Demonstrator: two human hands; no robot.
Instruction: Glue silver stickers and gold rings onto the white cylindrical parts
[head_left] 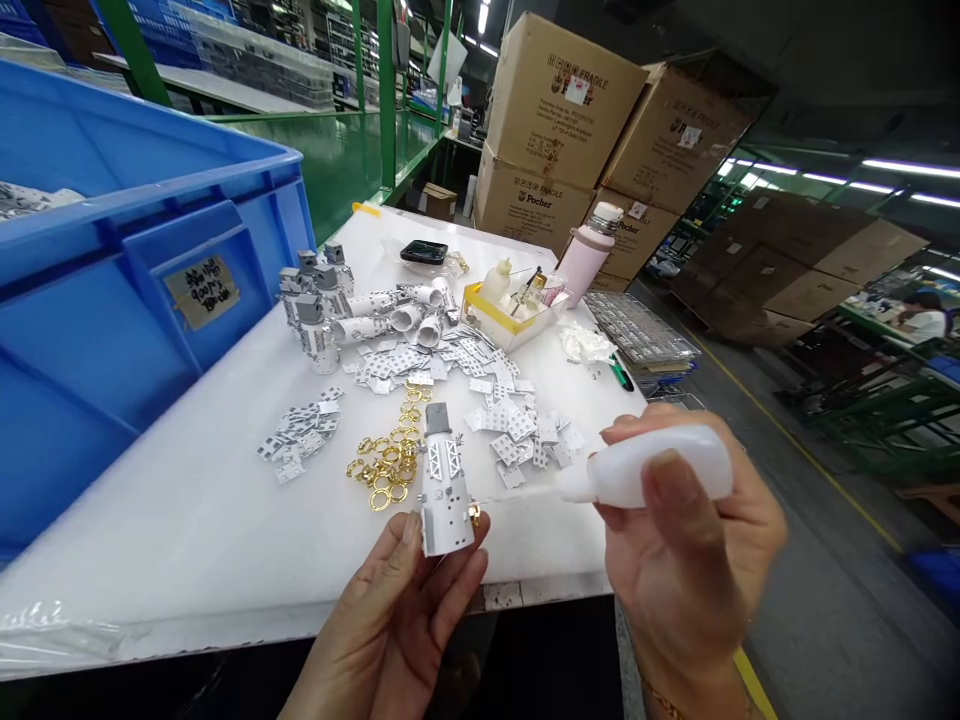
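Note:
Between the fingers and thumb of my left hand [401, 600] stands a white cylindrical model part [448, 500] with a grey top and lattice details. A small gold piece [474, 513] shows at its right side. My right hand [690, 540] grips a white squeeze bottle [660, 466], its thin nozzle aimed left at the model part's side. Whether the tip touches is too fine to tell. Just behind the model part lie gold rings [386, 465] in a loose heap. White perforated plates [521, 425] are scattered to the right, and more small plates [304, 435] lie to the left.
A blue crate [150, 290] borders the table on the left. Further back are finished-looking cylinders [319, 310], white tubes [409, 318], a phone [424, 251], a yellow-edged tray [499, 322] of bottles and a pink flask [586, 255]. Cartons [559, 110] stand behind.

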